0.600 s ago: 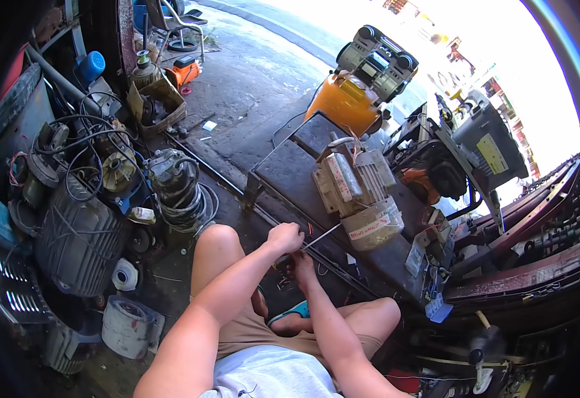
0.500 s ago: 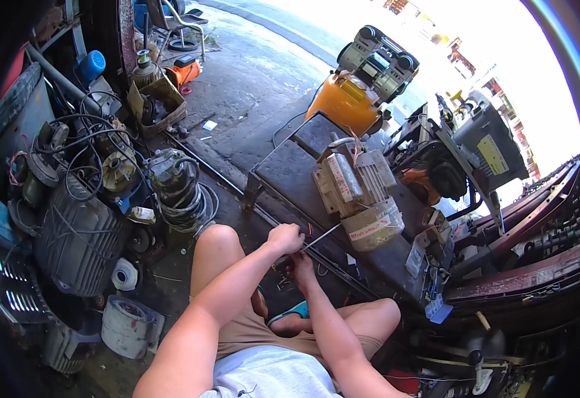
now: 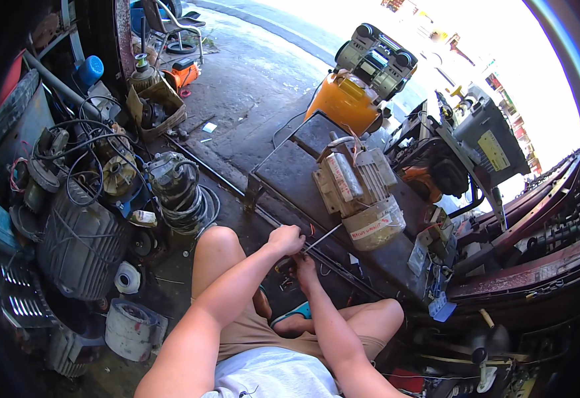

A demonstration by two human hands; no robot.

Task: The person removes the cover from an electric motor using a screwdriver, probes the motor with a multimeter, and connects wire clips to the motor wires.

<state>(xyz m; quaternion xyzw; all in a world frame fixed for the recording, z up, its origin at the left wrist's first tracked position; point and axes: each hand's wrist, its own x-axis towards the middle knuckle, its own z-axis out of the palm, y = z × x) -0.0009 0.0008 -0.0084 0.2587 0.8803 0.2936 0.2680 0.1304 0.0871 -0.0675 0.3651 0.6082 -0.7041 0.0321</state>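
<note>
My left hand (image 3: 286, 239) is closed around something mostly hidden, at the lower end of a thin pale rod (image 3: 325, 236). Just below it, my right hand (image 3: 305, 270) has curled fingers at a small dark object (image 3: 283, 268) that I cannot make out. The rod slants up toward a grey finned electric motor (image 3: 363, 179) lying on a dark metal platform (image 3: 283, 156) in front of me. Small bits lie on the dark floor between my bent legs.
An orange compressor (image 3: 343, 103) stands beyond the motor, a grey machine (image 3: 489, 139) to its right. On the left are crowded motors (image 3: 81, 245), a coiled-cable pump (image 3: 174, 192) and a cardboard box (image 3: 154, 109). Tools (image 3: 482, 351) lie at lower right, steel beams (image 3: 535, 265) at right.
My hands hold almost the same place and pose as half a second ago. The whole view has shifted only very slightly.
</note>
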